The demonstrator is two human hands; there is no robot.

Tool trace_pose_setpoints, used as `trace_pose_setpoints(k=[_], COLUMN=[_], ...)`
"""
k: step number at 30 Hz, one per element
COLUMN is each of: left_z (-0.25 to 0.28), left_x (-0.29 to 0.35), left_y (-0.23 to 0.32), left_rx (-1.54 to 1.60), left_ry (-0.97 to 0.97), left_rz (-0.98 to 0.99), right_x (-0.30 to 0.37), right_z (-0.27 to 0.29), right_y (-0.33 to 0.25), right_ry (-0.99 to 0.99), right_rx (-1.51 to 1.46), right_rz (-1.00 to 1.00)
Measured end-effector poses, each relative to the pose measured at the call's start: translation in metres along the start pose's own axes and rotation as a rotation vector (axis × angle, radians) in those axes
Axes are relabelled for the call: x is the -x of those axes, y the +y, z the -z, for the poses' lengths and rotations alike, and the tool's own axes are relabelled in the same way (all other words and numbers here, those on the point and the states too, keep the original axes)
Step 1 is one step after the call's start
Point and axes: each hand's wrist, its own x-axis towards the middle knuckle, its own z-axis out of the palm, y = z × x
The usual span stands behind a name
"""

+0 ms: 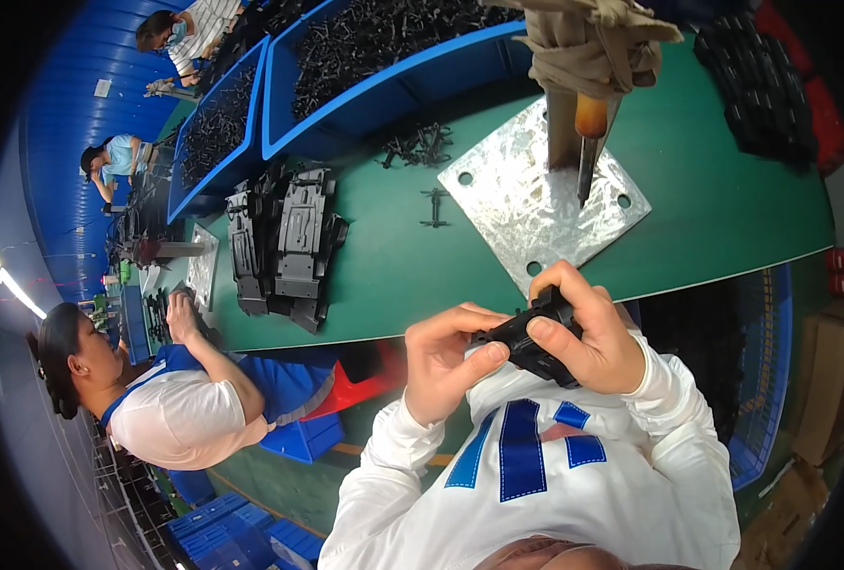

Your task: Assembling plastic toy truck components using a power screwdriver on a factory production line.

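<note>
Between my two hands, in front of my chest, is a black plastic part, tilted and partly covered by fingers. My left hand closes on its left end with thumb and fingers. From the other side my right hand grips it, thumb pressed on top. Just beyond the hands lies a square metal plate with holes near its corners. Above the plate a post wrapped in beige cloth stands, and a pointed metal tool with an orange-brown handle points down beside it.
Long black chassis-like parts lie stacked on the green table, left of a small black part and a little pile. Blue bins of small black parts stand behind. More black parts sit far right. A co-worker works at left.
</note>
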Motion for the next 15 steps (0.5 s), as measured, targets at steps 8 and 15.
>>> trace_pose_setpoints(k=[8,15], left_z=[-0.008,-0.011], left_x=[-0.005,-0.009], left_y=[-0.006,-0.008], left_rx=[0.025,0.073], left_ry=[0.196,0.288], left_rz=[0.035,0.032], right_x=[0.0,0.007], right_z=[-0.015,-0.023], right_y=[0.016,0.023], right_ry=[0.382,0.243], right_rx=[0.506,0.782], right_rz=[0.383,0.488])
